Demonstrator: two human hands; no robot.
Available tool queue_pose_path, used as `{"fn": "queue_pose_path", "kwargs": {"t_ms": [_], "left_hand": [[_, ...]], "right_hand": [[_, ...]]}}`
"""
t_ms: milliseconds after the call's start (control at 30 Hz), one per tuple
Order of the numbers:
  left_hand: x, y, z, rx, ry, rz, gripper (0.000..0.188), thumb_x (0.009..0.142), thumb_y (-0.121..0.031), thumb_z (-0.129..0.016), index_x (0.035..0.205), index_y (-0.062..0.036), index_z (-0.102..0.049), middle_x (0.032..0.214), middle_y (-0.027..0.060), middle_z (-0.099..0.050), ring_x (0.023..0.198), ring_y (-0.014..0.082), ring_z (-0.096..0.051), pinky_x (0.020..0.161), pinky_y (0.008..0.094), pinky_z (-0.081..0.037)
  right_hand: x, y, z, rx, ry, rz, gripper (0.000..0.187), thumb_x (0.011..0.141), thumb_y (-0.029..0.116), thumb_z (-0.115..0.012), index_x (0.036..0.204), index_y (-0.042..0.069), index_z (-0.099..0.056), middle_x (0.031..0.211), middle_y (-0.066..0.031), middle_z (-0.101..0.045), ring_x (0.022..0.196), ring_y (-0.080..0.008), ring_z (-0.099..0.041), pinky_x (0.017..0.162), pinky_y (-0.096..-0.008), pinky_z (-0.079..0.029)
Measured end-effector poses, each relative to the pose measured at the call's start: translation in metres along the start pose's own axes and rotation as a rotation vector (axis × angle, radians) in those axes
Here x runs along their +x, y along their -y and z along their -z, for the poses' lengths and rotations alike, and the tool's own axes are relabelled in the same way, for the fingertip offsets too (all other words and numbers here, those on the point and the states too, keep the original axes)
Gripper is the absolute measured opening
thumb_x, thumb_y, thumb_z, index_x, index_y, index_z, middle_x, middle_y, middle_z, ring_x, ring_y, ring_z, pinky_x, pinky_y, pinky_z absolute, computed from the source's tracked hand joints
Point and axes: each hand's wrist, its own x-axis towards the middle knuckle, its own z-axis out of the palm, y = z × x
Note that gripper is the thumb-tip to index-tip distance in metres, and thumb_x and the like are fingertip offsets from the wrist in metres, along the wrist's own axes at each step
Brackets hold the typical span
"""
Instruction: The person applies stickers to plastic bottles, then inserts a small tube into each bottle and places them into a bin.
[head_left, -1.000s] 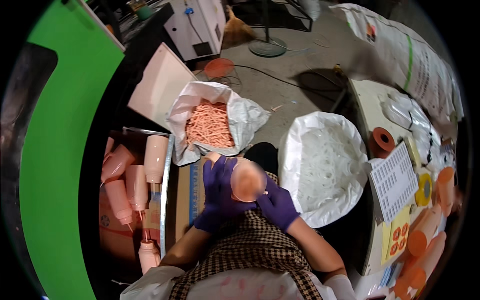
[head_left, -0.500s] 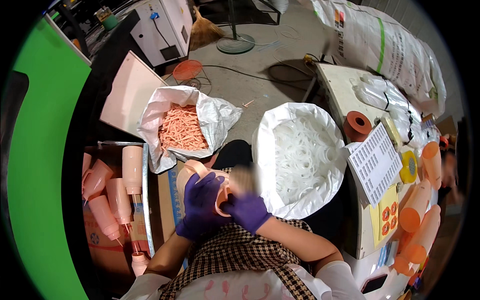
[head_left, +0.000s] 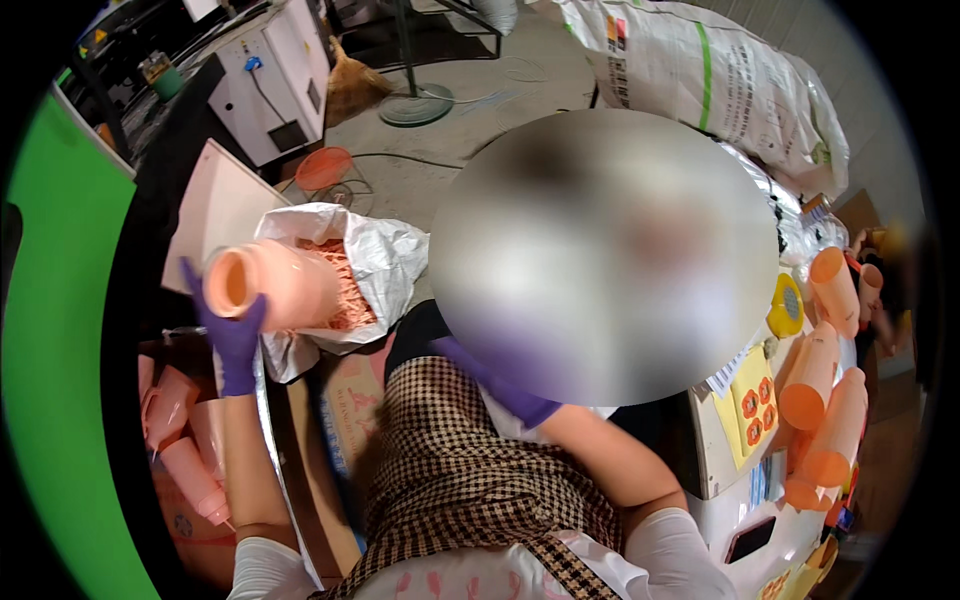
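My left hand point(head_left: 230, 335), in a purple glove, is closed on a large peach plastic jug point(head_left: 305, 287) near its open neck. The jug lies on its side in the air, mouth to the left, in front of a white woven sack point(head_left: 385, 250) of small peach plastic sticks point(head_left: 352, 295). My right hand point(head_left: 515, 385), also purple-gloved, is over my lap near the checked apron point(head_left: 450, 440). A large blurred patch covers part of it, so its fingers and anything in them cannot be made out.
At the left, a carton point(head_left: 190, 540) holds several peach bottles point(head_left: 195, 480). On the right-hand table point(head_left: 705, 440) are orange cylinders point(head_left: 810, 380), a yellow round object point(head_left: 786, 305) and a phone point(head_left: 750, 540). A red stool point(head_left: 323, 168) stands beyond the sack.
My left hand has carried the jug from my lap out to the left and forward. My right hand has come away from the jug's mouth. The view has shifted, and blur covers the sack of clear rings.
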Motion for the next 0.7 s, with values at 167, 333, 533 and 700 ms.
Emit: {"fn": "queue_pose_path", "kwargs": {"t_ms": [167, 333, 533, 700], "left_hand": [[0.036, 0.012, 0.03, 0.19, -0.145, -0.223, 0.11, 0.073, -0.021, -0.085, 0.158, -0.0012, -0.017, 0.155, 0.0176, -0.037, 0.141, 0.0295, -0.039, 0.118, 0.0433, -0.03], [-0.038, -0.001, -0.015, 0.086, 0.286, -0.003, 0.101, 0.079, -0.019, -0.078, 0.157, -0.0001, -0.016, 0.149, 0.0176, -0.041, 0.137, 0.0305, -0.044, 0.116, 0.0415, -0.032], [-0.117, -0.025, -0.013, 0.184, 0.713, -0.146, 0.109, 0.07, -0.034, -0.08, 0.155, -0.0005, -0.019, 0.142, 0.0176, -0.046, 0.132, 0.0292, -0.048, 0.114, 0.0411, -0.035], [-0.103, -0.104, -0.034, 0.353, 0.824, -0.313, 0.126, 0.058, -0.027, -0.086, 0.157, -0.0014, -0.013, 0.137, 0.0133, -0.051, 0.128, 0.0281, -0.051, 0.113, 0.0419, -0.036]], "right_hand": [[-0.088, -0.17, 0.02, -0.668, 0.306, -0.334, 0.017, 0.089, 0.016, -0.055, 0.101, 0.008, -0.064, 0.099, -0.0146, -0.064, 0.091, -0.0308, -0.064, 0.079, -0.0456, -0.05], [-0.103, -0.198, 0.032, -0.426, 0.313, -0.498, 0.024, 0.087, 0.018, -0.056, 0.108, 0.008, -0.062, 0.106, -0.0163, -0.063, 0.096, -0.0356, -0.061, 0.085, -0.0473, -0.049], [-0.088, -0.143, 0.027, -0.095, -0.102, -0.239, 0.014, 0.086, 0.011, -0.06, 0.095, 0.001, -0.063, 0.125, -0.0219, -0.058, 0.109, -0.0417, -0.059, 0.093, -0.0452, -0.05], [-0.034, 0.007, -0.008, 0.626, -0.06, -0.003, 0.019, 0.087, 0.011, -0.071, 0.103, 0.003, -0.066, 0.097, -0.0154, -0.067, 0.092, -0.0327, -0.067, 0.079, -0.0409, -0.054]]}}
